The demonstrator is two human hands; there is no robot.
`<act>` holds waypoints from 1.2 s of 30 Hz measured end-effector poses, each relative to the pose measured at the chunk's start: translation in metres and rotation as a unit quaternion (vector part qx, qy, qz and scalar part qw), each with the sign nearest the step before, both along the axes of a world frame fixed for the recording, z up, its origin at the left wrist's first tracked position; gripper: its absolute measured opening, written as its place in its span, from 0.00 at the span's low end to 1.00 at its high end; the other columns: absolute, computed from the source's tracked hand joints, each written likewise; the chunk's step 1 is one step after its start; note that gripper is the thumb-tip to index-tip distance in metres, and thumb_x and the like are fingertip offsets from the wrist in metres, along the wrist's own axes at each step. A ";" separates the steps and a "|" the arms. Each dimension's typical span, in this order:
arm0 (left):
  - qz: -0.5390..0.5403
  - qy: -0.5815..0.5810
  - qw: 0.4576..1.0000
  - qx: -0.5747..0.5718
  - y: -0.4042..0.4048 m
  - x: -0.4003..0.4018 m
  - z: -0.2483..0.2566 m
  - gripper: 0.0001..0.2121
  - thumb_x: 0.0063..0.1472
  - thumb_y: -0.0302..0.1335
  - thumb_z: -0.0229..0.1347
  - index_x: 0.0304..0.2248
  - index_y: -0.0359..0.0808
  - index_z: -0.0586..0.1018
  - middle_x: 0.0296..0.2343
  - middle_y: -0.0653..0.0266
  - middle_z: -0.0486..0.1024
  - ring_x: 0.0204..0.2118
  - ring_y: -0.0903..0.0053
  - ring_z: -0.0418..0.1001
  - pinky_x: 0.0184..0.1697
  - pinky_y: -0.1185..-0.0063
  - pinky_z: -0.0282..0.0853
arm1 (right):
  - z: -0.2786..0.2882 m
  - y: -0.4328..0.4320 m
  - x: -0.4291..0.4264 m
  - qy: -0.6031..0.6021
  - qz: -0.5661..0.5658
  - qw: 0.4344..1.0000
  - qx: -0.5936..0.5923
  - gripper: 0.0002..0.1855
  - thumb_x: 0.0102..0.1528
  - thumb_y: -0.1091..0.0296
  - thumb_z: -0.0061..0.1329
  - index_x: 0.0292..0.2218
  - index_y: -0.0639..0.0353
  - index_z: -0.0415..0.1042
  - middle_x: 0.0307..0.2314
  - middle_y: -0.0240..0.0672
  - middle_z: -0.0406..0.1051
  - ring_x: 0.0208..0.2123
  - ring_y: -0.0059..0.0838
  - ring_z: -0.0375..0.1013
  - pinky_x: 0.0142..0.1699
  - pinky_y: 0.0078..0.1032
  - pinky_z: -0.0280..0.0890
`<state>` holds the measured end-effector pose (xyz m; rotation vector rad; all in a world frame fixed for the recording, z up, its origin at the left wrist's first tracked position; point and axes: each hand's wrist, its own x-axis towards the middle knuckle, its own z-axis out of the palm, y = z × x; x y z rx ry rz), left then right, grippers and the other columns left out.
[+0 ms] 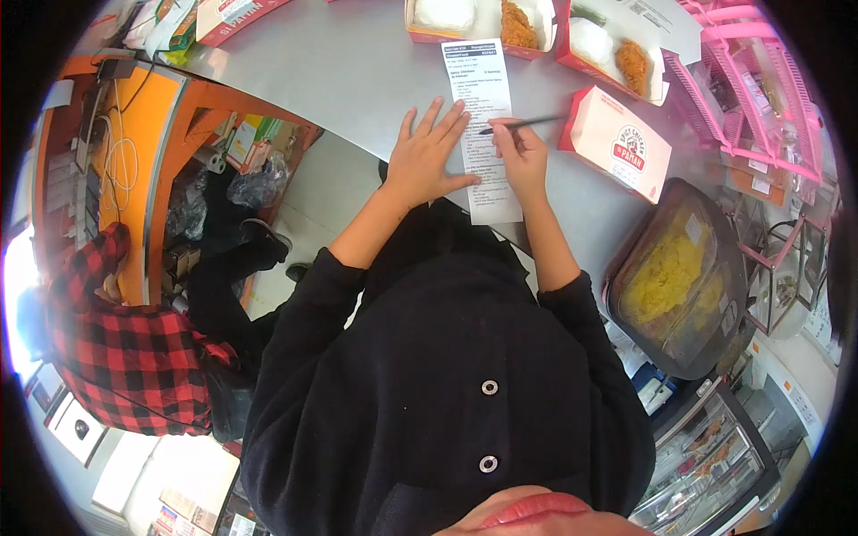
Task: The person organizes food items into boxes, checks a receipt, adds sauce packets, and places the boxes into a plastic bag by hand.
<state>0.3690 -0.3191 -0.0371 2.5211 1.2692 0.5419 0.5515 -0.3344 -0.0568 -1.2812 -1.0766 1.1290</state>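
A long printed receipt lies on the metal table and overhangs its near edge. My left hand is spread flat, its fingertips and thumb on the receipt's left side. In my right hand is a slim black pen, its tip touching or just above the print. Right of that hand stands a closed red and white food carton. Beyond the receipt are two open cartons, one on the left and one on the right. Each holds a white wrapped bundle and a fried chicken piece.
A pink plastic basket stands at the far right. Nearer is a dark-lidded tub with yellow contents, then a glass display case. On the left, a person in a checked shirt sits or crouches by an orange cabinet.
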 end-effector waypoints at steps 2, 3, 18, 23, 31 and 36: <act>0.001 0.002 1.000 0.002 0.000 -0.001 -0.001 0.42 0.41 0.52 0.62 0.54 0.38 0.65 0.58 0.66 0.56 0.61 0.65 0.50 0.59 0.56 0.45 | -0.007 -0.002 -0.007 -0.019 -0.031 0.999 0.040 0.05 0.56 0.73 0.48 0.34 0.63 0.72 0.22 0.27 0.70 0.24 0.11 0.65 0.28 0.13 0.61; 0.002 0.003 1.000 0.003 0.000 -0.002 -0.002 0.42 0.41 0.52 0.62 0.54 0.38 0.65 0.58 0.66 0.56 0.61 0.65 0.50 0.59 0.56 0.45 | -0.008 -0.003 -0.009 -0.028 -0.045 0.997 0.060 0.04 0.55 0.73 0.49 0.32 0.63 0.72 0.22 0.27 0.70 0.24 0.11 0.65 0.28 0.13 0.61; -0.007 0.008 1.000 -0.010 0.003 -0.002 -0.001 0.47 0.38 0.54 0.62 0.54 0.35 0.63 0.58 0.64 0.55 0.61 0.65 0.49 0.60 0.56 0.44 | 0.000 -0.013 -0.005 -0.092 0.014 0.995 0.023 0.03 0.53 0.74 0.50 0.29 0.64 0.71 0.21 0.27 0.69 0.23 0.11 0.64 0.27 0.14 0.60; -0.007 0.006 1.000 -0.014 0.002 -0.002 -0.002 0.47 0.38 0.54 0.63 0.54 0.35 0.63 0.58 0.64 0.55 0.61 0.65 0.49 0.60 0.56 0.43 | 0.000 -0.013 -0.001 -0.131 -0.016 0.991 0.037 0.02 0.53 0.75 0.50 0.29 0.63 0.71 0.22 0.26 0.69 0.24 0.11 0.65 0.27 0.14 0.60; -0.011 0.006 1.000 -0.025 0.004 -0.003 0.001 0.48 0.37 0.54 0.63 0.55 0.35 0.63 0.58 0.63 0.55 0.62 0.64 0.48 0.60 0.56 0.43 | -0.006 -0.026 -0.003 -0.064 -0.009 0.997 0.032 0.01 0.52 0.76 0.50 0.28 0.63 0.71 0.23 0.26 0.69 0.24 0.11 0.65 0.28 0.14 0.60; -0.016 0.000 1.000 -0.014 0.006 -0.003 0.001 0.48 0.36 0.54 0.63 0.54 0.34 0.63 0.58 0.63 0.54 0.62 0.63 0.48 0.59 0.56 0.44 | -0.011 -0.030 -0.002 -0.068 0.020 0.997 0.031 0.02 0.54 0.76 0.49 0.29 0.63 0.69 0.23 0.25 0.67 0.25 0.10 0.63 0.29 0.12 0.59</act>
